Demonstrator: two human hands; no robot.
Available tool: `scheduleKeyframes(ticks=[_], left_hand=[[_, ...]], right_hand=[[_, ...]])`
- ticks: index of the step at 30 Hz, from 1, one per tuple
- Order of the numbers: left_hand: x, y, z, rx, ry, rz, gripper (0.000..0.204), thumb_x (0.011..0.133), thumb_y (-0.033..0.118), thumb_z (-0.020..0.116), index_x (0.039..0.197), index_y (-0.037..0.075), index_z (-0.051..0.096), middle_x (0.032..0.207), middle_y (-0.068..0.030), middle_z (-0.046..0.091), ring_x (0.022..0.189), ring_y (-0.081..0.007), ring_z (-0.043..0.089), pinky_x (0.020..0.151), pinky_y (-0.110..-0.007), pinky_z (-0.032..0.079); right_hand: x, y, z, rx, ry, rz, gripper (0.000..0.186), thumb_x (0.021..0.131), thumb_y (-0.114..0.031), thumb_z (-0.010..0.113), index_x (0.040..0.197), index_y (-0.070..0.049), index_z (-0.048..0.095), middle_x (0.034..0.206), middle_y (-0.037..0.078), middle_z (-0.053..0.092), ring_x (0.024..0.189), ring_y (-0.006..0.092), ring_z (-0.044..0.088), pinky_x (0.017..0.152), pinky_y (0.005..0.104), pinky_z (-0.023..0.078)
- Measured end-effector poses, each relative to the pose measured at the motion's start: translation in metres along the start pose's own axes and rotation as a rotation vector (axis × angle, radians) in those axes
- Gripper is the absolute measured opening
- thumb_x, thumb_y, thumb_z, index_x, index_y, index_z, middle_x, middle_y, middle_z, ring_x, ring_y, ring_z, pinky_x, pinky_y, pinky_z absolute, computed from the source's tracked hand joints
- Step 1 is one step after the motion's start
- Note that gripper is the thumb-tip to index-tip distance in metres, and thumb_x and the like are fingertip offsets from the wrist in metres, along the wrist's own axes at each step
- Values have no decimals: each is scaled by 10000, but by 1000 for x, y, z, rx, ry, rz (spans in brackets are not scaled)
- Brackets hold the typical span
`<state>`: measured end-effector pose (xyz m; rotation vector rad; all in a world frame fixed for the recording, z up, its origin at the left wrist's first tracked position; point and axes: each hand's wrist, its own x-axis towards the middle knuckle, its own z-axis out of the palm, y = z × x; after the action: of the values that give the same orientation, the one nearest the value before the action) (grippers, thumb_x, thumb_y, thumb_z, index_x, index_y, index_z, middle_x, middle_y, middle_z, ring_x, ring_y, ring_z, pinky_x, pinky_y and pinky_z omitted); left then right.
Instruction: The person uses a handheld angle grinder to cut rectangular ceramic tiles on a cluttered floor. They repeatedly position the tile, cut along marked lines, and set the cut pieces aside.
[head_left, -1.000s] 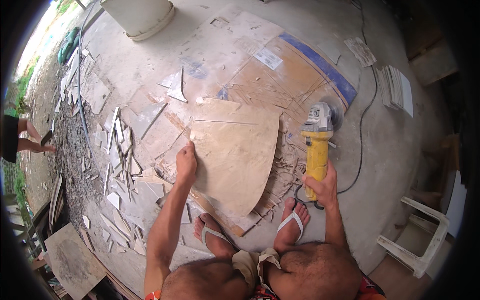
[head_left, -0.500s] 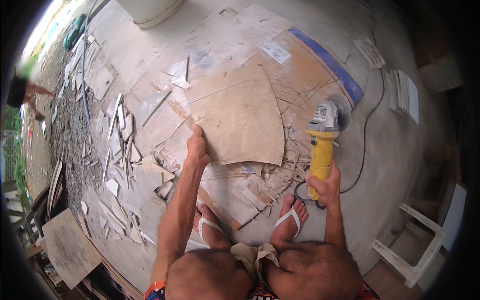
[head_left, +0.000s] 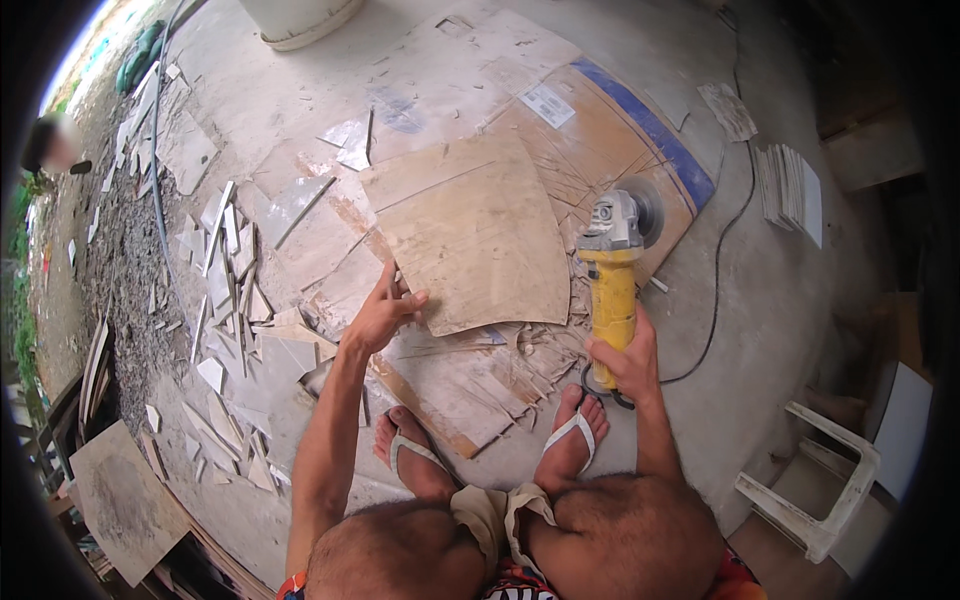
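Note:
A beige square tile [head_left: 485,245] lies in front of my feet, with a dark straight line across its far part. My left hand [head_left: 382,315] grips its near left edge, thumb on top and fingers along the side. In my right hand [head_left: 628,358] is a yellow and grey angle grinder [head_left: 612,290], held by its body to the right of the tile. The grinder's disc [head_left: 648,212] points away from me, apart from the tile, and looks blurred.
Beneath the tile is dusty cardboard [head_left: 590,130] with a blue stripe. Broken tile strips [head_left: 235,250] litter the left floor. A black cord [head_left: 722,260] runs on the right, near stacked tiles [head_left: 785,190] and a white plastic stool [head_left: 850,500]. Another person [head_left: 55,145] is at far left.
The angle grinder has come left, closer to the tile. My left hand has shifted its grip, its thumb now over the tile's corner. At far left the other person has moved.

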<state>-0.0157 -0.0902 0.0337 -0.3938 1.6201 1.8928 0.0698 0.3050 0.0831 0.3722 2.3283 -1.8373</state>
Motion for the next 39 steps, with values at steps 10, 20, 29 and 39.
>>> scheduleKeyframes(ticks=[10, 20, 29, 39], left_hand=[[33, -59, 29, -366, -66, 275, 1126, 944, 201, 862, 1768, 129, 97, 1728, -126, 356, 1566, -286, 368, 1296, -468, 322], [5, -51, -10, 930, 419, 418, 926, 919, 633, 779, 1656, 138, 514, 1830, -280, 65, 1677, -536, -15, 1308, -695, 68], [7, -37, 15, 983, 631, 853, 620, 880, 291, 892, 1428, 74, 698, 1705, -294, 424, 1593, -504, 368, 1293, -559, 316], [49, 21, 81, 502, 209, 502, 720, 1028, 469, 769, 1431, -109, 619, 1372, -280, 718, 1204, -326, 737, 1034, -425, 578]], right_hand=[[2, 19, 15, 13, -63, -35, 749, 778, -192, 808, 1444, 37, 556, 1165, 132, 644, 1001, 253, 631, 929, 391, 526], [-4, 8, 31, 61, 7, 3, 669, 709, -145, 778, 1320, 34, 575, 1013, 89, 608, 834, 211, 598, 775, 359, 523], [20, 12, 19, -88, -27, -109, 607, 769, -201, 861, 1282, 9, 615, 1047, 108, 692, 920, 252, 664, 863, 419, 557], [65, -8, 70, -379, -86, -89, 617, 816, -289, 819, 1290, 24, 580, 1045, 284, 765, 982, 470, 763, 851, 539, 598]])
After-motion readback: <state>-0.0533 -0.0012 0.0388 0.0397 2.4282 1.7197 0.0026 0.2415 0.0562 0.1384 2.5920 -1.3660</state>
